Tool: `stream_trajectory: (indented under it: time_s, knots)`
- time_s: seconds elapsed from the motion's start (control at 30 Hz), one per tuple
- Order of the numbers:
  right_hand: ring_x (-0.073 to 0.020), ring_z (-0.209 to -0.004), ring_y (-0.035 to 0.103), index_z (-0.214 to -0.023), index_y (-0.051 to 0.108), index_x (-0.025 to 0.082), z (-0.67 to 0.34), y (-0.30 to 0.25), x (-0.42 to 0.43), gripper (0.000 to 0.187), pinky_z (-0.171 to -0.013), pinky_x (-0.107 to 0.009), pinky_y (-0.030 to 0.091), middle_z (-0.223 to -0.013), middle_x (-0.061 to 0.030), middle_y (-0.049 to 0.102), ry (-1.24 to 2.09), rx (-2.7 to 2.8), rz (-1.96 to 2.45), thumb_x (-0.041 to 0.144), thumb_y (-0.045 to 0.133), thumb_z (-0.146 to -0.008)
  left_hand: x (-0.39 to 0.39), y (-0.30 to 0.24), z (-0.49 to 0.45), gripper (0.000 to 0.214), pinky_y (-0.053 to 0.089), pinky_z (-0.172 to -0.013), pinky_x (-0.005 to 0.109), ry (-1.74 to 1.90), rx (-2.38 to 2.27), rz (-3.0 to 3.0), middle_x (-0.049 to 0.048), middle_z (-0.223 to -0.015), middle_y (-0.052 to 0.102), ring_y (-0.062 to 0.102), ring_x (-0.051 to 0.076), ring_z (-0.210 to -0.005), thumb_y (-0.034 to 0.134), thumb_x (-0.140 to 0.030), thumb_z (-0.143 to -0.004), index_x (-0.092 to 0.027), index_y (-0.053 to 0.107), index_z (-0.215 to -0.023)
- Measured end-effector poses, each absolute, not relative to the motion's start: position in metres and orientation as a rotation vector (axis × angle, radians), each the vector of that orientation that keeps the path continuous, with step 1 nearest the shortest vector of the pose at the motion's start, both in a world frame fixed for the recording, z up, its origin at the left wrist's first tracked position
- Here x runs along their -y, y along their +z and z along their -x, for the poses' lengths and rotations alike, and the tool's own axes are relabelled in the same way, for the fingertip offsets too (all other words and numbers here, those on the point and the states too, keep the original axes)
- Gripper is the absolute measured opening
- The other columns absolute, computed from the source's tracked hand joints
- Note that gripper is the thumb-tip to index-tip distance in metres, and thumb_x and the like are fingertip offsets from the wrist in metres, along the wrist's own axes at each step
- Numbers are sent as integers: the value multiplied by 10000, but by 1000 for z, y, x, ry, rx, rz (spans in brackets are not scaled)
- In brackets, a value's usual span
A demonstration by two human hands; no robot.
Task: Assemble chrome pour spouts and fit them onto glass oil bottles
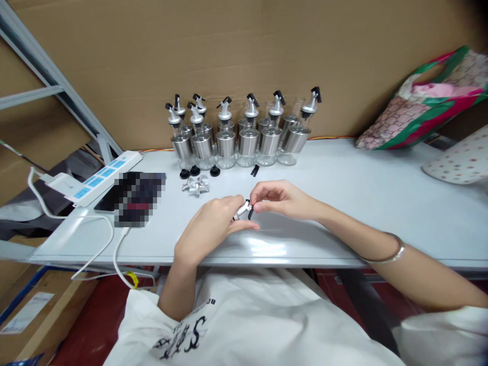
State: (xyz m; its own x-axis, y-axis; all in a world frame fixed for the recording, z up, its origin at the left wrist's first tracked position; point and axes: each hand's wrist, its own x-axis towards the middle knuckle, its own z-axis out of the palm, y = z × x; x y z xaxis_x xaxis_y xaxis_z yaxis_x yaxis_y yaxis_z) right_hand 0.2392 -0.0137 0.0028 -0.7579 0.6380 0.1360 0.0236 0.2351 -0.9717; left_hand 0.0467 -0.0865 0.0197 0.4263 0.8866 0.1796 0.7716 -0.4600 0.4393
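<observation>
Over the front of the table, my left hand [208, 223] is closed around a silver pour spout [241, 210]. The fingertips of my right hand [284, 200] pinch a small black flap [250, 212] at the spout's tip; the fingers partly hide where the two meet. Just beyond my hands lie several loose silver spout pieces [197, 187], with three black ribbed stoppers [215, 171] behind them. More small black flaps [255, 171] rest to the right. Glass-and-steel oil bottles [248, 143] stand in rows at the back, many topped with a silver spout and black flap.
At left are a white power strip [109, 175] and a phone [110, 195], with a white cable [118, 254] hanging over the table edge. A patterned bag [415, 112] and a dotted white object [457, 157] stand at right. Cardboard [244, 46] backs the table.
</observation>
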Motion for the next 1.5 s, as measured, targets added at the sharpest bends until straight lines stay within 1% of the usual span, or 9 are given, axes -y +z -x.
stream_trajectory:
  time_s: [0.2,0.43,0.6,0.73,0.83,0.93,1.3,1.5]
  knots:
    - [-116,-664,566,-774,625,143,-239,5,15,186,-679,-268,462,-715,-16,632,1494,2034,631,313,689,-737,86,18,-46,344,335,-587,240,551,-1422,-2420,-5,-751,596,526,142,-656,506,-531,-843,-189,535,-861]
    - [-97,-664,544,-800,613,137,-240,3,14,155,-671,-245,438,-727,-5,619,1594,2037,634,280,664,-769,86,18,-45,357,363,-639,245,488,-1401,-2444,1,-808,617,552,152,-703,500,-544,-836,-197,535,-911]
    - [-86,-642,550,-805,614,133,-240,0,12,163,-652,-231,439,-706,5,619,1644,1995,622,277,677,-764,86,18,-46,356,336,-593,236,505,-1413,-2433,-5,-771,608,538,146,-668,513,-546,-827,-192,518,-866]
    - [-105,-681,597,-812,636,132,-240,0,12,193,-691,-254,463,-738,-13,661,1636,1956,626,294,706,-736,87,20,-47,398,317,-573,235,508,-1468,-2407,-7,-728,586,515,142,-632,475,-584,-827,-187,507,-830]
    - [-116,-695,612,-808,657,130,-240,2,13,204,-712,-272,477,-765,-24,681,1648,1935,638,300,721,-714,87,21,-48,418,313,-570,235,499,-1493,-2389,-8,-719,576,506,138,-621,469,-601,-820,-185,508,-830]
    - [-110,-679,608,-785,663,130,-240,4,15,181,-706,-269,483,-742,-17,678,1650,1921,637,285,722,-712,87,20,-48,430,312,-566,234,498,-1499,-2388,-15,-708,568,499,135,-610,481,-616,-802,-188,511,-838]
    - [-99,-653,604,-780,665,128,-240,1,13,164,-665,-247,483,-721,-13,675,1620,1940,633,263,729,-711,87,21,-48,420,324,-563,231,500,-1487,-2454,-6,-722,601,540,140,-621,486,-601,-803,-182,514,-832]
    - [-114,-651,612,-753,683,123,-240,3,13,159,-661,-259,486,-702,-20,679,1611,1924,643,253,744,-687,87,21,-49,418,334,-557,232,468,-1485,-2475,-1,-720,614,557,144,-622,491,-594,-804,-180,525,-845]
